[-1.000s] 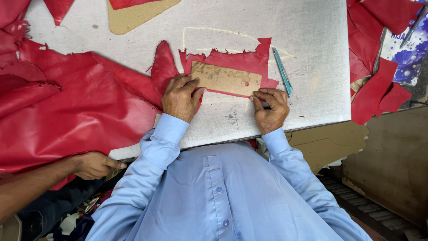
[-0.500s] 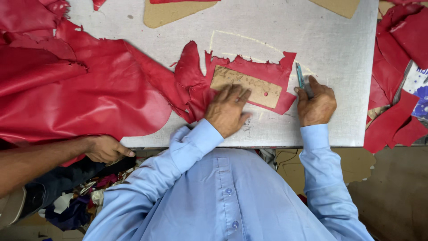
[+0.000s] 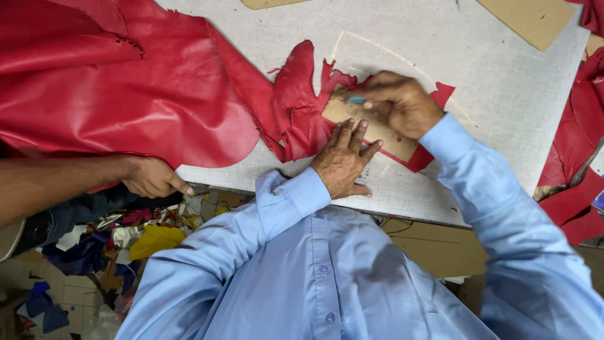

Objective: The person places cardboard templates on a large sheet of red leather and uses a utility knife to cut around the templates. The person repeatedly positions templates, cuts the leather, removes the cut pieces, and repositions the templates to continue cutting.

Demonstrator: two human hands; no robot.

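A: Item one, the template [image 3: 371, 129]. Where does it lie from your hands?

B: Tan card, flat on the red leather [image 3: 296, 107], on the table [image 3: 503, 82]. Both of your hands are on it. Its long axis runs from about 10 o'clock to 4 o'clock across the picture.

A: Item two, your left hand [image 3: 343, 160].

B: Open, palm down, fingers spread and pointing to 12 o'clock, pressing the near edge of the template. It sits at the 6 o'clock side of the card and grips nothing.

A: Item three, your right hand [image 3: 396, 101].

B: Closed around a thin blue-green tool [image 3: 356, 99], tip pointing to 9 o'clock, at the far edge of the card near its 10 o'clock end. What kind of tool it is, you cannot tell; it is mostly hidden by the fingers.

A: Which hand is nearer the edge being worked?

B: The right, judged from where the tip lies. The left only holds the card down. The rest of that edge runs away toward 4 o'clock, under your right wrist.

A: Item four, others.

B: A second person's hand [image 3: 151, 177] at 9 o'clock, closed on the hem of the big red hide [image 3: 113, 94] at the table's edge, well apart from yours.
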